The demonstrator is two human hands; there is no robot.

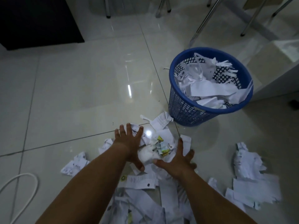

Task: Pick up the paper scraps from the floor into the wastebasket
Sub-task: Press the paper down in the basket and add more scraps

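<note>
A blue mesh wastebasket (181, 109) stands on the floor at the right, filled with white torn paper. White paper scraps (161, 120) lie scattered on the tiles in front of me. A small heap of crumpled scraps (155, 149), some with yellow and green print, sits between my hands. My left hand (129, 143) rests flat on the left side of the heap, fingers spread. My right hand (178, 160) lies on its right side, fingers spread too. Neither hand has closed around anything. More scraps lie under my forearms and at the right (249, 165).
A white cable (30, 189) loops on the floor at the lower left. A dark cabinet (35, 21) fills the top left. Metal chair and table legs (205, 18) stand behind the basket. A white wall or panel (275, 81) runs at the right.
</note>
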